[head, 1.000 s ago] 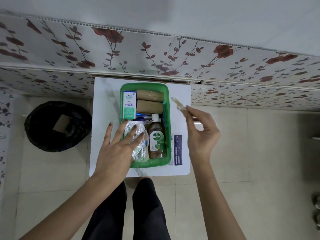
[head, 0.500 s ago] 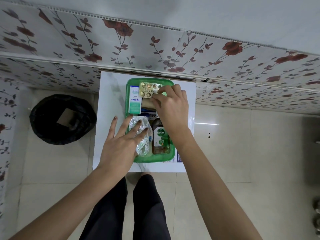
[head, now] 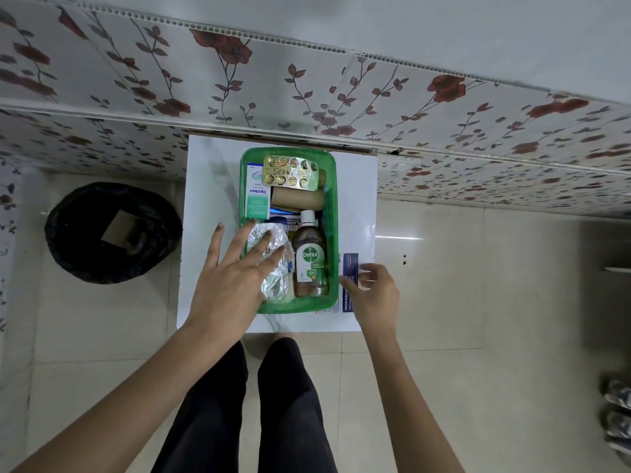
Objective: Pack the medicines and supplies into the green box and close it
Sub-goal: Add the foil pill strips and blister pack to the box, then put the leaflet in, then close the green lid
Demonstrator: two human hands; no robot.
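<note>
left hand [head: 235, 278] flat on foil pack [head: 273, 257]

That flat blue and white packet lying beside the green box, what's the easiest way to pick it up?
Probably by its outer long edge, coming from the right. The blue and white packet lies flat on the white table, its left side tight against the green box, so only the right edge is free. The right hand is already at that edge; pinching thumb under, fingers on top should lift it.

The light is soft and even, with weak shadows. A bright glare streak lies on the floor tiles [head: 399, 237]. The right hand [head: 374, 295] is motion-blurred, and straight lines bend near the edges.
</note>
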